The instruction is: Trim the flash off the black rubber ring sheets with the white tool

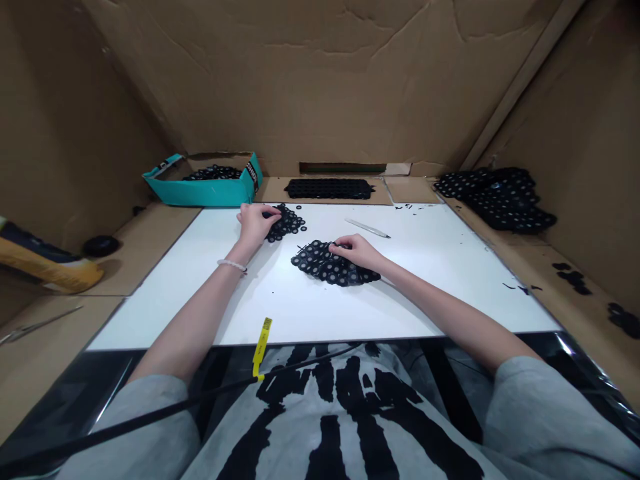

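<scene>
I had the left hand (256, 225) with fingers on a heap of small black rings (287, 223), and the right hand (358, 252) with fingertips on a black holed sheet (327, 264), long axis sideways; grip unclear on both. Beyond the left fingers, teal box (205, 190), lettering unreadable; pale pointed tool (367, 227) beyond the right.

A narrow gap on the white worktop (150, 313) parts the black ring pile (286, 223) from the punched black sheet pile (325, 263); a pale knife (367, 227) lies beyond.
</scene>
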The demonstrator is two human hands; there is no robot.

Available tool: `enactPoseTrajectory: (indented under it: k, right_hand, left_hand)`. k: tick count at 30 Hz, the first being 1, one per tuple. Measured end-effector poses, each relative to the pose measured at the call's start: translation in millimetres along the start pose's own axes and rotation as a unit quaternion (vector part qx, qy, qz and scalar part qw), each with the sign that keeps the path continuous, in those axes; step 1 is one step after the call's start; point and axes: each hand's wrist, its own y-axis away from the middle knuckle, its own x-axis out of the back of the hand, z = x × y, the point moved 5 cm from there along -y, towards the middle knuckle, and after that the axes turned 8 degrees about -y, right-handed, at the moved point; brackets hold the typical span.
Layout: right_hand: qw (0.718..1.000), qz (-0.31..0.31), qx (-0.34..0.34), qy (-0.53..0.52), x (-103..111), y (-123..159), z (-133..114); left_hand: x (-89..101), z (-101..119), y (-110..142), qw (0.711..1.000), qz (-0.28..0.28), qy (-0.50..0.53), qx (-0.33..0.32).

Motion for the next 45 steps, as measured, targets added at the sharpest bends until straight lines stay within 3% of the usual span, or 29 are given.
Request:
enactPoseTrajectory:
  k: [3,5,7,10,17,21,24,27,30,32,34,37,40,43,45]
  right_hand:
    - [1.0,0.0,0.018,0.0,0.4,-0.8,2.2]
    - [0.999,0.0,0.034,-0.004,0.4,-1.4,1.9]
    - [0.999,-0.001,0.051,-0.011,-0.1,-1.7,0.1]
    - [0.997,-0.01,0.068,-0.023,-1.8,-1.8,-3.7]
    - [0.996,-0.021,0.075,-0.048,-3.8,-1.2,-6.1]
    - [0.995,-0.025,0.084,-0.056,-3.8,-1.5,-5.8]
    - [0.998,-0.025,0.052,-0.031,-3.0,-2.5,-1.6]
    - [0.999,-0.025,0.031,-0.005,-1.8,-3.1,1.1]
    - [0.999,-0.027,0.027,0.009,-1.0,-2.4,1.1]
    - [0.999,-0.023,0.022,0.006,-0.2,-1.1,0.6]
    - [1.0,-0.018,0.018,-0.001,0.2,0.4,-0.3]
    - [1.0,-0.016,0.008,-0.002,-0.3,1.6,-0.3]
    - [0.999,-0.009,0.022,-0.028,-0.2,0.3,0.3]
    - [0.996,-0.019,0.061,-0.058,-1.0,-2.6,0.8]
    - [0.995,-0.026,0.074,-0.067,-1.3,-4.2,2.0]
  left_hand:
    - [0.8,17.1,7.6,0.997,0.029,-0.073,-0.022]
    - [-9.4,46.5,17.7,0.992,-0.047,-0.036,-0.114]
    - [-21.0,75.5,31.7,0.969,-0.148,0.016,-0.196]
    - [-31.5,98.2,46.3,0.946,-0.224,0.066,-0.224]
    - [-46.5,91.0,47.0,0.928,-0.293,0.143,-0.179]
    - [-47.5,91.2,47.2,0.93,-0.288,0.137,-0.184]
    - [-48.5,84.9,43.6,0.931,-0.297,0.159,-0.138]
    - [-41.9,64.1,29.0,0.948,-0.245,0.197,-0.052]
    - [-20.3,32.8,9.7,0.98,-0.081,0.182,0.017]
    - [-5.7,16.1,2.8,0.994,0.01,0.1,0.033]
    - [2.7,7.1,1.2,0.998,0.053,-0.002,0.04]
    - [5.0,10.9,5.9,0.993,0.066,-0.092,0.029]
    - [-5.4,36.3,14.0,0.995,-0.006,-0.078,-0.068]
    - [-25.8,66.2,28.8,0.964,-0.187,0.001,-0.189]
    - [-33.9,76.4,37.5,0.941,-0.26,0.041,-0.212]
